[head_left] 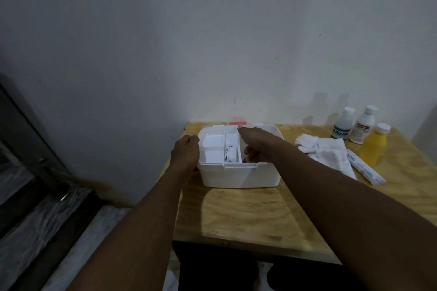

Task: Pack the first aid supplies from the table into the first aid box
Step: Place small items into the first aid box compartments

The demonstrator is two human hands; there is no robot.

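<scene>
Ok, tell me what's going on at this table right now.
A person is packing a white first aid box on the wooden table. The left hand grips the box's left rim. The right hand reaches into its right side, and whether it holds anything is hidden. A printed packet already lies in the inner tray. Still out on the right are white gauze, a long wrapper, a green-labelled bottle, a white bottle and a yellow bottle.

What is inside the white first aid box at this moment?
A white divided tray, with one blue-printed packet lying in its long middle compartment; the left compartments look empty. The right hand reaches into the first aid box on the right and covers whatever lies there.
</scene>
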